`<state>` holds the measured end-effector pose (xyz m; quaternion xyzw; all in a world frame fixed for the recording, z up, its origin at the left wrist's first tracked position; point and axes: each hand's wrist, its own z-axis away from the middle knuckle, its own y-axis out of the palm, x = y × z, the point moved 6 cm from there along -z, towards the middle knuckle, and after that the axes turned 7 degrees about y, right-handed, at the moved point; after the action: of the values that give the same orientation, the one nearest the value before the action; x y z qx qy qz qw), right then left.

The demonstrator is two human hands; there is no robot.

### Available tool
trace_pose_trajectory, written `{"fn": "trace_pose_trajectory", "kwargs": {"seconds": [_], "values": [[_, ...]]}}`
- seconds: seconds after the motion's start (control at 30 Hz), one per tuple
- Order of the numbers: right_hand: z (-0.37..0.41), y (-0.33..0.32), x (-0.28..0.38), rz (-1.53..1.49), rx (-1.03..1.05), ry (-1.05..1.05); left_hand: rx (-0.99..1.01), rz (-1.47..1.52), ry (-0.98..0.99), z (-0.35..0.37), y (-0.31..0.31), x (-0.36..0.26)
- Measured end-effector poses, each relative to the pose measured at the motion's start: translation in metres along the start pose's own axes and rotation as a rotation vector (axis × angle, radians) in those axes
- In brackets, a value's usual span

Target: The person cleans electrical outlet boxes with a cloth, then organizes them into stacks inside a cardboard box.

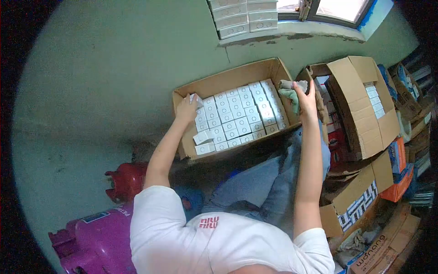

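An open cardboard carton (223,82) holds rows of small white boxes (235,112), each with a round mark on its face. My left hand (186,110) reaches into its left end, fingers closed on a white box (197,99) at the far left corner. One white box (203,136) near the front left sits tilted above its neighbours. Over the carton's right edge, my right hand (306,101) grips a crumpled cloth (290,95), green with a greyish part. My right fingertips point upward around the greyish part.
More white boxes (248,20) are stacked on the window ledge. To the right stand open cartons (360,100) and a lower carton (360,205) of packed items. A purple gas cylinder (102,237) and a red cylinder (125,182) stand at the left.
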<state>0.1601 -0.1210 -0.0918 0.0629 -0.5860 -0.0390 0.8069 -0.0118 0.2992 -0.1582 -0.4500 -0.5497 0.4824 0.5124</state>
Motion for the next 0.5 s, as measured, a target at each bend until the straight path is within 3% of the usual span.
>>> {"fn": "trace_pose_trajectory", "kwargs": {"seconds": [0.13, 0.2, 0.3, 0.4, 0.5], "values": [[0.01, 0.013, 0.015, -0.123, 0.223, 0.034, 0.122, -0.022, -0.106, -0.019, 0.011, -0.004], [0.022, 0.016, 0.024, 0.009, 0.213, -0.001, 0.161, 0.04, -0.117, -0.025, 0.012, -0.005], [0.04, 0.024, 0.04, 0.07, 0.256, -0.056, 0.291, 0.061, -0.127, -0.035, 0.063, 0.015], [0.032, 0.017, 0.032, 0.033, 0.241, 0.045, 0.192, 0.052, -0.032, -0.037, -0.001, -0.021], [0.027, 0.01, 0.044, 0.096, 0.182, -0.223, 0.119, 0.146, 0.097, -0.056, -0.04, -0.06]]}}
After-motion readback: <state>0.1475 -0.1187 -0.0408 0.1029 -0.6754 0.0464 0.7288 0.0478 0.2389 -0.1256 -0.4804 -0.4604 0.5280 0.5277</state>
